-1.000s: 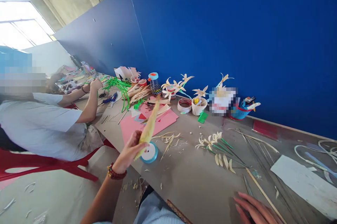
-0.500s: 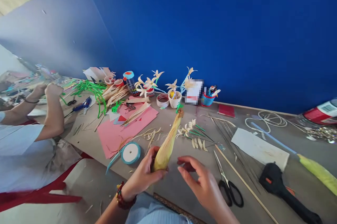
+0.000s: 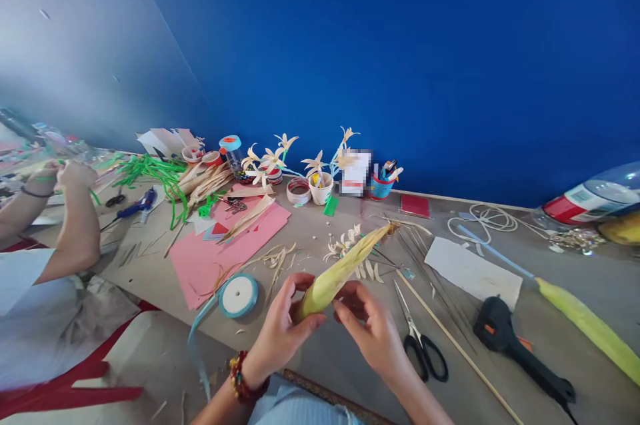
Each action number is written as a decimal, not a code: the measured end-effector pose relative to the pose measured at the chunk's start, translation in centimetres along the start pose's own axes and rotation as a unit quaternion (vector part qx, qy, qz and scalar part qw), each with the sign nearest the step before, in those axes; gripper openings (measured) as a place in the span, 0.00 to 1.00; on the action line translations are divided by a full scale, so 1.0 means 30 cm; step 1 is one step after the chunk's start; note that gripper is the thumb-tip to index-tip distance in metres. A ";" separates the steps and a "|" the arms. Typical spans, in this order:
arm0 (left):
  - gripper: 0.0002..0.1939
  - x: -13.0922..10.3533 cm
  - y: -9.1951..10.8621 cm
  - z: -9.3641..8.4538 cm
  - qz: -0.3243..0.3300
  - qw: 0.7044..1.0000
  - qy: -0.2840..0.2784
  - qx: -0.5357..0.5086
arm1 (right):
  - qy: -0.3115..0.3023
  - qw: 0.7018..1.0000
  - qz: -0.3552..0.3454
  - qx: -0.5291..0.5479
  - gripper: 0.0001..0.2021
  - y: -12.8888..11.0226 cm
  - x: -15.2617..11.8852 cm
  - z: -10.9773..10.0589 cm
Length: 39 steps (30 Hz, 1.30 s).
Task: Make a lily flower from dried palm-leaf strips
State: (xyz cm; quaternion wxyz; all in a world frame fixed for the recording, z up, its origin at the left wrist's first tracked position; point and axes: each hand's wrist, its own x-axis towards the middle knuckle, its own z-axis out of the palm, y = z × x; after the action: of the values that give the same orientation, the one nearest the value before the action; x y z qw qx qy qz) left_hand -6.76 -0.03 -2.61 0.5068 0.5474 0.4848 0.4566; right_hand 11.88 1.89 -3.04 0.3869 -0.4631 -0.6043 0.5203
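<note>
A pale yellow-green ear of corn in its husk (image 3: pixel 337 272) is tilted, its brown stalk end pointing up and right. My left hand (image 3: pixel 293 312) is closed round its wide lower end, thumb in front. On its right side, my right hand (image 3: pixel 363 315) has curled fingers against the husk; part of those fingers is hidden behind it. Just beyond the ear lie small cream husk flowers (image 3: pixel 345 242) and loose petals (image 3: pixel 369 270). Scissors with black handles (image 3: pixel 420 338) rest to the right of my right hand. A blue ribbon roll (image 3: pixel 239 296) lies left of my left hand.
On the right are a black glue gun (image 3: pixel 515 338), a thin stick (image 3: pixel 455 342), white card (image 3: pixel 475 272) and another husk piece (image 3: pixel 590 325). Pink paper (image 3: pixel 200 272) and green stems (image 3: pixel 155 175) lie left. Husk flowers (image 3: pixel 273 158) stand behind. Another person's arms (image 3: pixel 75 218) are at far left.
The ear of corn has tipped over to the right, and my right hand has come in against it. The view has shifted slightly to the right.
</note>
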 end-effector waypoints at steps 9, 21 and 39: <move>0.19 -0.002 0.009 0.000 0.028 0.999 -0.001 -0.024 | -0.028 0.996 0.023 0.080 0.13 -0.020 0.010 0.028; 0.26 -0.010 -0.043 -0.025 -0.112 0.980 0.029 -0.165 | 0.007 0.998 -0.010 -0.065 0.07 -0.056 0.006 0.023; 0.22 0.035 0.006 0.055 -0.084 0.980 -0.037 -0.179 | 0.060 0.978 -0.076 -0.182 0.03 -0.048 -0.035 -0.027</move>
State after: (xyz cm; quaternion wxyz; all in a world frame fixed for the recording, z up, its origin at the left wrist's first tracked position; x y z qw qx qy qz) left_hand -4.98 0.84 -2.54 0.6503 0.4222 0.4204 0.4713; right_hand 12.72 1.06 -1.46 0.3701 -0.5091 -0.6980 0.3414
